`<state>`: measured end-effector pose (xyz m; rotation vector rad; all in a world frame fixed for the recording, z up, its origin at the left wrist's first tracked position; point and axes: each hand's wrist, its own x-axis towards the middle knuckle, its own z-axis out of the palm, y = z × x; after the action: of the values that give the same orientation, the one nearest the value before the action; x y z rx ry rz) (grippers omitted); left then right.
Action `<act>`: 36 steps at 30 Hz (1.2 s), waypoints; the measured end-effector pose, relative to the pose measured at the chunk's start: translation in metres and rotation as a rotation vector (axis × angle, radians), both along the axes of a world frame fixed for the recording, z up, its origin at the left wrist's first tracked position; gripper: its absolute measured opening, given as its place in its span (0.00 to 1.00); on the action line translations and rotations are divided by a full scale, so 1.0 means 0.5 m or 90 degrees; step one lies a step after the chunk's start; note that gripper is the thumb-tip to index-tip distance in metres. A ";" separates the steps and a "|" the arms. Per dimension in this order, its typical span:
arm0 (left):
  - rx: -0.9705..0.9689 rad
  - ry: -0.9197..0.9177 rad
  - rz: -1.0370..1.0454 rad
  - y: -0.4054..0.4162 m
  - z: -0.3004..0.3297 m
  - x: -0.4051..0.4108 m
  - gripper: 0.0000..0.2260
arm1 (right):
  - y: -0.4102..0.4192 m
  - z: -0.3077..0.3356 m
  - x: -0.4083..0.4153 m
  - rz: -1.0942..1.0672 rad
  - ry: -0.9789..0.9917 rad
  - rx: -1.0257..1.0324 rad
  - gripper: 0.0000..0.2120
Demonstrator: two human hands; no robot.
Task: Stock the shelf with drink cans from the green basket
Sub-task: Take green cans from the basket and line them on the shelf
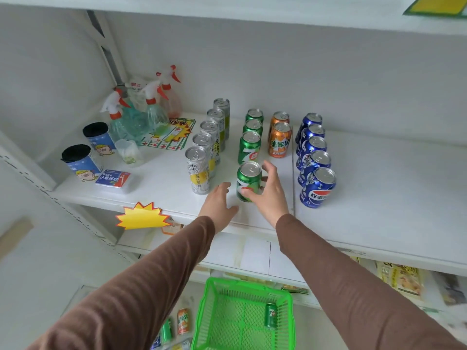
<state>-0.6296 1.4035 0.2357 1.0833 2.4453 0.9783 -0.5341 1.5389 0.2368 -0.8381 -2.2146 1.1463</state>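
A green 7-Up can stands upright at the front of the green row on the white shelf. My right hand wraps it from the right, thumb across its front and fingers behind it. My left hand rests open on the shelf just left of that can, not touching it. Other rows flank it: tall silver cans on the left, orange cans and blue Pepsi cans on the right. Below, the green basket holds one green can lying down.
Spray bottles, two blue cups and a flat blue pack fill the shelf's left end. A yellow starburst tag hangs off the front edge. Loose cans lie left of the basket. Packets sit on the lower shelf.
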 end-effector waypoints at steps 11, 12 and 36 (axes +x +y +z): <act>0.004 0.000 -0.032 0.042 -0.021 -0.032 0.28 | -0.020 -0.058 -0.048 -0.101 -0.052 -0.075 0.25; 0.003 0.002 -0.033 0.046 -0.020 -0.037 0.28 | -0.015 -0.056 -0.056 -0.103 -0.056 -0.073 0.24; -0.004 0.032 -0.001 0.054 -0.027 -0.028 0.31 | 0.018 -0.043 -0.083 -0.103 -0.042 -0.071 0.37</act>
<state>-0.6437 1.4304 0.2219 1.1211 2.4850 0.9523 -0.5754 1.5481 0.2151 -1.0934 -2.1065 1.1869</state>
